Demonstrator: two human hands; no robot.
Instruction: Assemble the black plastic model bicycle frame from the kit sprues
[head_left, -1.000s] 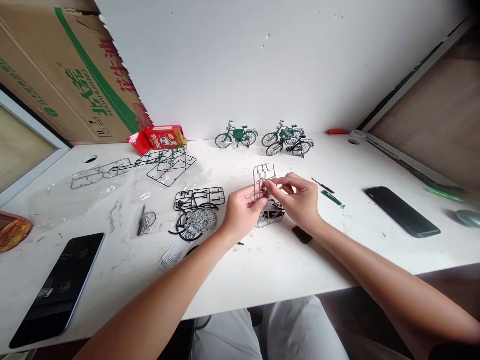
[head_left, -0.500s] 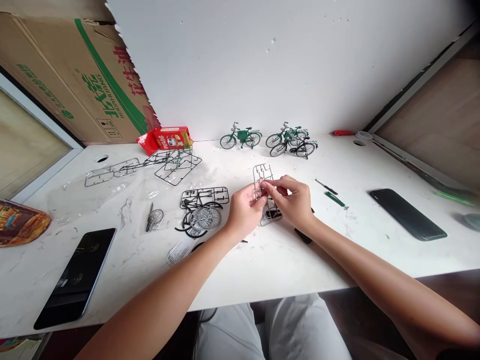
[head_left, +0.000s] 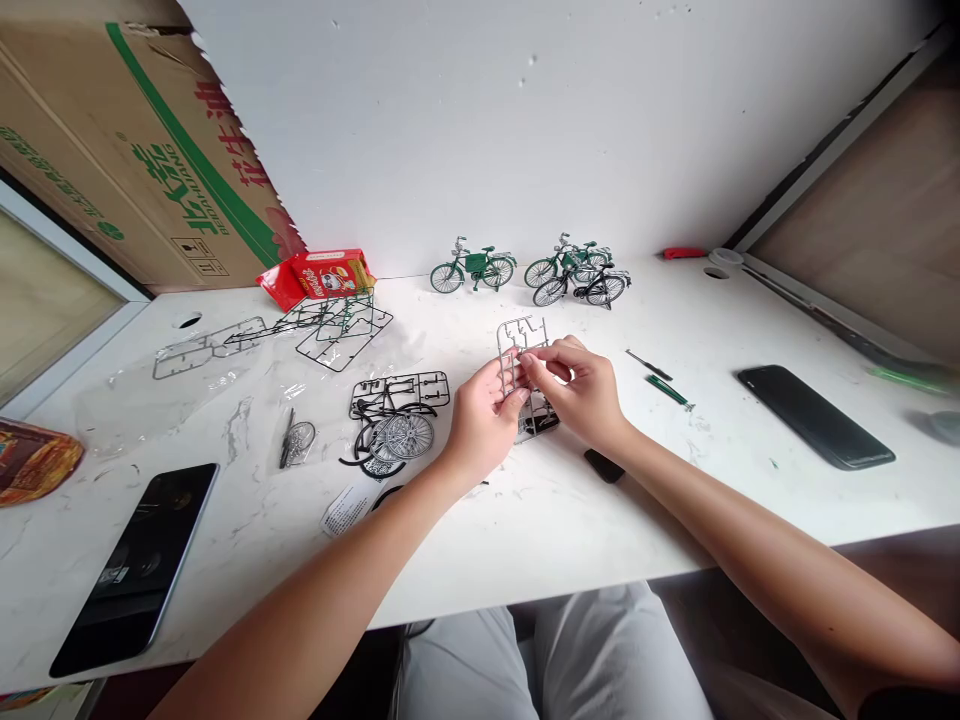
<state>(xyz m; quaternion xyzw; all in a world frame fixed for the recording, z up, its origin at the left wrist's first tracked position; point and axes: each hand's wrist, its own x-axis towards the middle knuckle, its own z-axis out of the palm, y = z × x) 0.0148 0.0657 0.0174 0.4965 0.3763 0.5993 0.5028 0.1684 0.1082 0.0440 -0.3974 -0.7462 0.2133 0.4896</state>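
Note:
A grey plastic parts frame (head_left: 517,328) stands tilted above the table, gripped by my left hand (head_left: 487,410) between thumb and fingers. On the same frame my right hand (head_left: 583,390) closes its thumb and forefinger; any small part pinched there is too small to make out. Dark pieces show below my hands, partly hidden by them. Left of my left hand lie a black parts frame (head_left: 435,388) and model bicycle wheels (head_left: 409,437). A small black object (head_left: 604,466) lies under my right wrist.
Green model bicycles (head_left: 472,265) and a black one (head_left: 581,288) stand along the back wall. Emptied parts frames (head_left: 345,335) lie by a red box (head_left: 330,275). Phones lie left (head_left: 139,570) and right (head_left: 814,415). Green-handled tweezers (head_left: 667,390) rest right of my hands.
The whole view has shifted slightly. Both hands stay on the grey frame, which is tilted a little differently, and my right fingers have moved slightly along it.

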